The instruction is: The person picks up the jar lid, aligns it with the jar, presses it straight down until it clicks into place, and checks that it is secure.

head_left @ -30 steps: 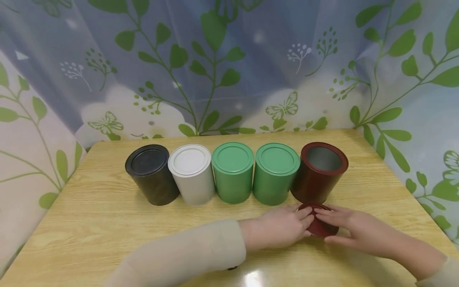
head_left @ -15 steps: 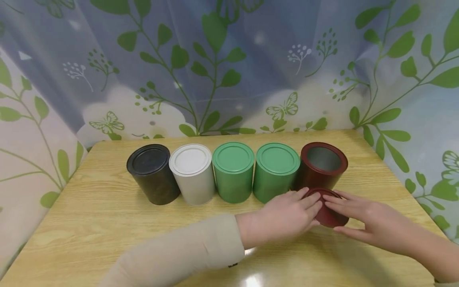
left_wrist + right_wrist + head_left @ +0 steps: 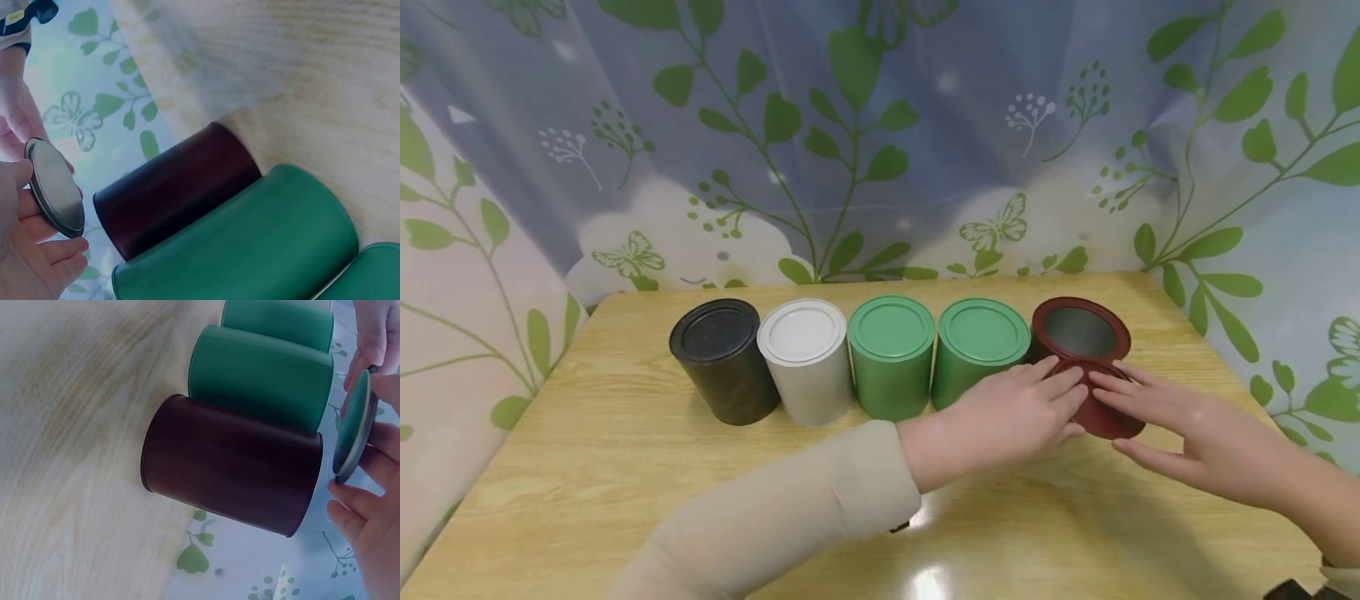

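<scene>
A dark red tin lid [image 3: 1108, 414] is held between both hands, tilted, above and in front of the open dark red can [image 3: 231, 465]. Its silvery underside shows in the left wrist view, where the lid [image 3: 57, 184] is apart from the can's top. The left hand [image 3: 1011, 414] grips the lid's left side, fingers over the top and thumb at the rim. On the opposite side the right hand [image 3: 1206, 429] holds the rim between thumb and fingers. Seen from the head, the lid and fingers cover most of the can's front wall.
To the left of the dark red can stand two lidded green cans [image 3: 891, 379] [image 3: 973, 375], a white can [image 3: 812, 392] and a black can [image 3: 730, 387], all in one row on the wooden table [image 3: 587, 467]. A leaf-patterned curtain [image 3: 880, 217] hangs behind.
Both hands have raised the lid from low in front of the dark red can up toward its rim, moving slightly right. The cans have stayed in place.
</scene>
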A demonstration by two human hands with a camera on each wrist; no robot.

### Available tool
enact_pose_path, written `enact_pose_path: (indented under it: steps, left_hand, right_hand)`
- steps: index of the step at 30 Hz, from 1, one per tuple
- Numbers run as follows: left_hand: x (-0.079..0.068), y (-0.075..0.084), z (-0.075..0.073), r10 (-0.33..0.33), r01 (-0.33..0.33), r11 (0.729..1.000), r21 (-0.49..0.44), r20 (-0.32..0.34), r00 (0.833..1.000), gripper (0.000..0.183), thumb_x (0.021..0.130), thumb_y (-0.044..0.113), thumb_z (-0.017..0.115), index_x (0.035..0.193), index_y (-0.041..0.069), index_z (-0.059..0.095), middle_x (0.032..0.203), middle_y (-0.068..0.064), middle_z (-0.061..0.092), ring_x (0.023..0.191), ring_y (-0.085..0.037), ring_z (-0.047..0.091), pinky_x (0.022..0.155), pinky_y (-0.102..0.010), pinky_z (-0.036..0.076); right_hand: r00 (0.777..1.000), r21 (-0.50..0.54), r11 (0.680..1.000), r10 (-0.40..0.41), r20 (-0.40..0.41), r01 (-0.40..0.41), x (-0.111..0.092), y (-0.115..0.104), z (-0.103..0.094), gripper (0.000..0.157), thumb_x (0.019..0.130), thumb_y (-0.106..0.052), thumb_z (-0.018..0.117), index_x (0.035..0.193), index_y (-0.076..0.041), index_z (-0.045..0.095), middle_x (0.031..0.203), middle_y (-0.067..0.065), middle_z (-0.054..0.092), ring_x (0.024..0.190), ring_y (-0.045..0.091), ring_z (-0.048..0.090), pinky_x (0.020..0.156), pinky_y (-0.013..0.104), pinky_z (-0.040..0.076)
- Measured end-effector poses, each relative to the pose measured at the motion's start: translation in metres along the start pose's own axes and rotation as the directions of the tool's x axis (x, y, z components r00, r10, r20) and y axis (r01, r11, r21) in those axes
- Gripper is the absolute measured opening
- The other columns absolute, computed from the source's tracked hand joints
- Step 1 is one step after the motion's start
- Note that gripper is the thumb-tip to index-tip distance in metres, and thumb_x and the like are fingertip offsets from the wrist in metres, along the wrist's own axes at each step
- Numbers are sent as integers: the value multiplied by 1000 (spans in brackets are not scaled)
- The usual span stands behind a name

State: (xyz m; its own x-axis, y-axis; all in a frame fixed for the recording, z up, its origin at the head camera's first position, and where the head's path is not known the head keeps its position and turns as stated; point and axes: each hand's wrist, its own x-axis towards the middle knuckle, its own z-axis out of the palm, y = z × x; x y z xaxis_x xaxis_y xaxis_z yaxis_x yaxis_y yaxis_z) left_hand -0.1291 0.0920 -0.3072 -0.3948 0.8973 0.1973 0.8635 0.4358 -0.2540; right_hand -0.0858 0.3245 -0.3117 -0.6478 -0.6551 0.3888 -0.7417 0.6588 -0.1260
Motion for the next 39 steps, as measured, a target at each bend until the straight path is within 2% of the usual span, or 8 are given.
enact_pose_path:
  steps: [8,16,20,23,25,27,34,39]
  left_hand:
    - [11,-9,-4,-42,42,999,-9,53,998,49,100,42,36,139,13,46,142,-2,43,130,-21,39,103,-29,36]
    - [22,-13,-1,-65,66,998,-10,80,995,49,100,41,35,139,12,46,142,-3,43,130,-21,39,104,-29,33]
    - [27,-16,1,-77,79,997,-16,102,992,49,101,41,34,139,13,45,142,-2,42,131,-20,38,105,-28,31]
    - [30,-18,3,-84,87,996,-19,103,991,49,101,42,34,139,13,46,142,-2,43,130,-19,39,105,-27,31]
    - [32,-19,4,-89,91,996,-19,102,991,49,101,42,34,138,13,47,141,-1,44,130,-19,39,105,-27,31]
    - [34,-20,5,-95,98,995,-24,103,990,48,101,41,34,138,14,47,141,-1,44,130,-18,39,105,-27,31]
    - [41,-23,7,-119,127,991,-50,140,983,48,101,41,32,139,14,46,142,0,43,131,-18,37,106,-26,29]
    - [46,-25,10,-123,130,991,-37,138,983,47,101,40,33,138,14,47,140,1,45,130,-17,39,105,-24,30]
  right_hand:
    - [985,-50,985,166,54,-163,5,4,-3,63,81,-23,73,138,-20,48,147,-8,35,135,-2,17,96,0,11]
    - [981,-72,981,186,58,-182,7,14,0,62,86,-21,68,143,-20,41,147,-2,35,134,-1,19,97,2,11]
    - [971,-65,974,224,85,-219,8,18,0,61,89,-22,65,144,-22,39,148,2,34,135,9,25,104,19,26]
    - [959,-51,966,258,117,-254,8,20,-1,59,91,-24,62,145,-23,37,148,4,33,134,18,30,98,42,37]
    - [954,-42,963,269,131,-265,10,22,-1,58,92,-24,61,145,-23,37,148,6,33,134,22,31,94,49,38]
    - [950,-35,961,278,144,-276,11,24,-1,58,93,-24,59,145,-23,36,149,7,32,134,25,31,90,53,39]
    - [934,-15,952,302,189,-305,14,32,0,55,96,-26,54,147,-21,32,149,12,29,135,30,27,93,58,34]
    - [924,-14,946,320,208,-325,17,37,2,55,97,-27,52,147,-21,31,149,14,29,134,35,29,90,60,35]
